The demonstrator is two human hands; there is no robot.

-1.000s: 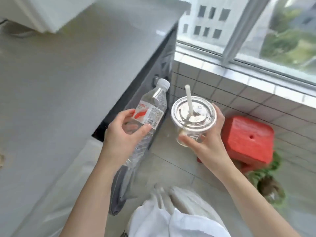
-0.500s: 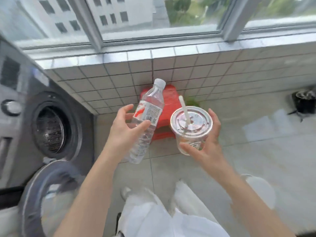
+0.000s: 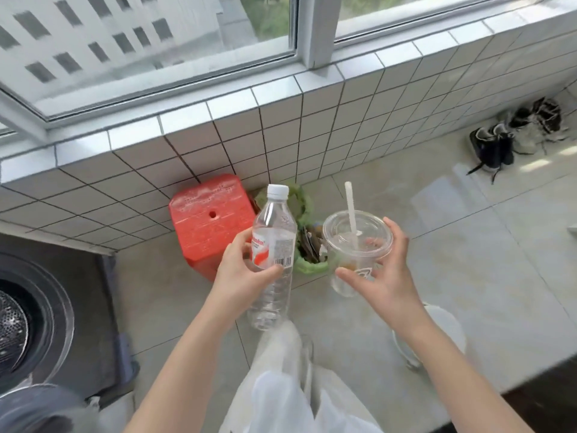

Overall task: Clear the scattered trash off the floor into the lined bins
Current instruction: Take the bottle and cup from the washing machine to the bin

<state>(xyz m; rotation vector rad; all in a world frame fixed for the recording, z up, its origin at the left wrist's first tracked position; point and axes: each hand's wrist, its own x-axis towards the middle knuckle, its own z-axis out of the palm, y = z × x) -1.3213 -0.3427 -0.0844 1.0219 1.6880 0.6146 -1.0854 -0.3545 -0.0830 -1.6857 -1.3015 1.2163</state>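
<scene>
My left hand [image 3: 242, 273] grips a clear plastic water bottle [image 3: 274, 245] with a white cap and a red-and-white label, held upright. My right hand [image 3: 385, 276] holds a clear plastic cup [image 3: 356, 248] with a domed lid and a white straw, fingers curled round its sides. Behind and between the two, on the floor against the tiled wall, stands a bin with a green liner [image 3: 307, 265], partly hidden by the bottle and cup, with dark trash inside.
A red plastic stool [image 3: 209, 220] stands left of the bin. A washing machine [image 3: 46, 310] with its door open fills the left edge. Several shoes [image 3: 515, 135] lie at the far right by the wall. A white round object [image 3: 446, 323] sits on the floor under my right forearm.
The view has swung right and closer to the stool; the green-lined bin now shows behind the bottle and cup. Both hands keep their hold.
</scene>
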